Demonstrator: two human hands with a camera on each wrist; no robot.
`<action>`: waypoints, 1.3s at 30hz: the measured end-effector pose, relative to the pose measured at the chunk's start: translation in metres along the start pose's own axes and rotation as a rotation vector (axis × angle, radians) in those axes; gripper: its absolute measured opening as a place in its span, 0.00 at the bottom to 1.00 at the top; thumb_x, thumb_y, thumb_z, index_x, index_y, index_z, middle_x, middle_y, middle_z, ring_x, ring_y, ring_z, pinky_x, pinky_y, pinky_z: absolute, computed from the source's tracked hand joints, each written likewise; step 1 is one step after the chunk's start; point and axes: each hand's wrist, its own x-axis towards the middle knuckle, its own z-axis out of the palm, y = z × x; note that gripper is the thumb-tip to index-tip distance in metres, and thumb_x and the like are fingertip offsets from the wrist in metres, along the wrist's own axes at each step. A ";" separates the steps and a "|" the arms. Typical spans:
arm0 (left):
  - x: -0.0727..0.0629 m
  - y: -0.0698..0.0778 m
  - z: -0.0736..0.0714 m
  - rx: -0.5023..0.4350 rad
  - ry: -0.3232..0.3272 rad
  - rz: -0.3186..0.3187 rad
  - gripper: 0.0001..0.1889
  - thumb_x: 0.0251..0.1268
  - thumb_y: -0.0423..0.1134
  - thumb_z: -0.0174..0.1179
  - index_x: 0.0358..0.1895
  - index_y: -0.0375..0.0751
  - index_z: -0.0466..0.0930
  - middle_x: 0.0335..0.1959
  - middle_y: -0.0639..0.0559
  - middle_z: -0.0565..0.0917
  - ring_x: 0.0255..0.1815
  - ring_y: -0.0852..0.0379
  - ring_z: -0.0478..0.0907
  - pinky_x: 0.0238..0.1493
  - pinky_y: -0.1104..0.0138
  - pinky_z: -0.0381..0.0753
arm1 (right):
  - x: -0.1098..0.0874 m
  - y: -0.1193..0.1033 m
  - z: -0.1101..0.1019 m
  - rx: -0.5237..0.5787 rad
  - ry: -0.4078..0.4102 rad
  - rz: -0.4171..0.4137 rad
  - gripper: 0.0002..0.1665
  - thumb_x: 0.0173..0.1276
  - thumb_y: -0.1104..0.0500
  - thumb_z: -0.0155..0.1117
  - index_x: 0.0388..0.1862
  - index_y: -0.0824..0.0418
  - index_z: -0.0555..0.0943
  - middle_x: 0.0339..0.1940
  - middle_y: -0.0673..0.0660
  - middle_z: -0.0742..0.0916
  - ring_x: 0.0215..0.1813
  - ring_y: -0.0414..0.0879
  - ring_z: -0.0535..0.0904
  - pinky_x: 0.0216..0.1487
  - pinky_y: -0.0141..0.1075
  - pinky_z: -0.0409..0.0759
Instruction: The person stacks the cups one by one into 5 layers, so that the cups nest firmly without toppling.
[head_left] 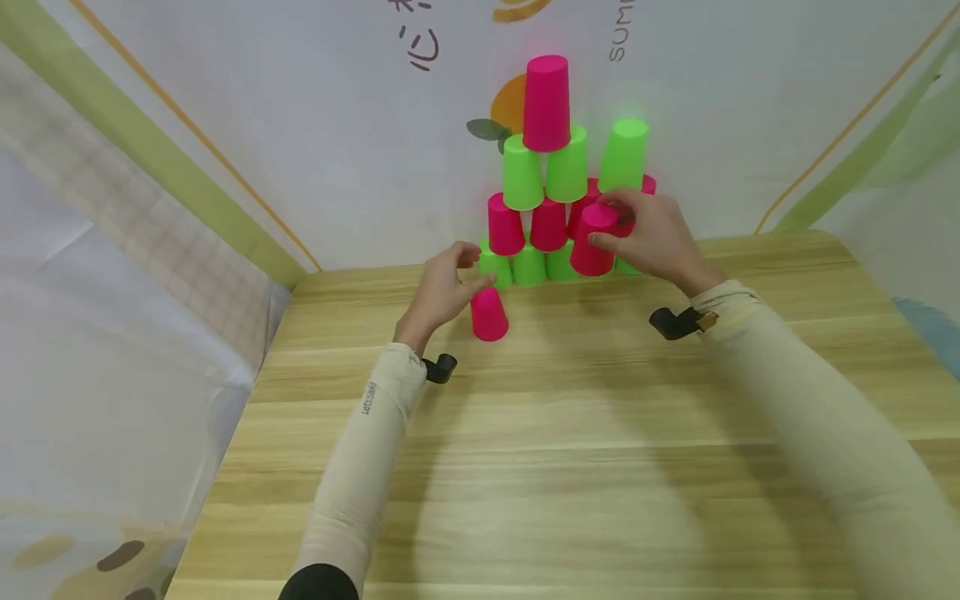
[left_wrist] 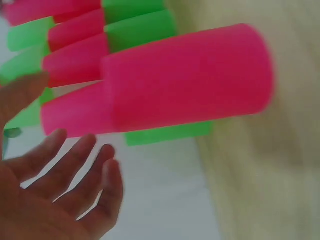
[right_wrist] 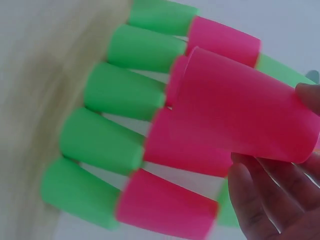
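Note:
My right hand (head_left: 660, 237) pinches an upside-down pink cup (head_left: 592, 250) near its closed end, in front of the right half of a cup stack. In the right wrist view, the thumb and fingers lie on either side of this pink cup (right_wrist: 240, 105). My left hand (head_left: 441, 292) has its fingers spread and holds nothing. Just below its fingertips another upside-down pink cup (head_left: 489, 317) appears in front of the stack's left end. From the left wrist, that pink cup (left_wrist: 190, 80) shows beyond the fingers.
The stack has green cups (head_left: 529, 265) at the bottom, pink cups (head_left: 549, 225) above, then two green cups (head_left: 522, 172) and, past a gap, another green cup (head_left: 624, 156). A pink cup (head_left: 547, 104) tops the left pair. Behind hangs a printed cloth (head_left: 337, 150); below is a wooden table (head_left: 540, 467).

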 end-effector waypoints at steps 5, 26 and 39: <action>-0.008 -0.016 0.012 -0.003 -0.076 -0.012 0.33 0.63 0.44 0.69 0.68 0.34 0.70 0.66 0.38 0.77 0.67 0.39 0.75 0.68 0.50 0.78 | 0.013 -0.015 -0.027 -0.040 -0.032 0.024 0.30 0.68 0.52 0.66 0.65 0.64 0.76 0.54 0.66 0.86 0.53 0.62 0.85 0.54 0.52 0.82; -0.027 -0.045 0.039 -0.144 -0.034 -0.078 0.31 0.61 0.34 0.70 0.66 0.34 0.70 0.59 0.37 0.81 0.58 0.39 0.82 0.60 0.54 0.84 | 0.077 -0.064 -0.094 -0.163 0.068 0.084 0.39 0.71 0.48 0.62 0.76 0.60 0.64 0.72 0.64 0.76 0.69 0.60 0.75 0.69 0.55 0.77; -0.029 -0.047 0.046 -0.144 -0.041 -0.055 0.33 0.62 0.35 0.70 0.70 0.35 0.67 0.61 0.37 0.80 0.60 0.40 0.82 0.61 0.55 0.84 | 0.095 -0.062 -0.093 -0.159 0.076 0.217 0.41 0.72 0.44 0.59 0.78 0.57 0.61 0.75 0.60 0.74 0.70 0.56 0.72 0.72 0.48 0.75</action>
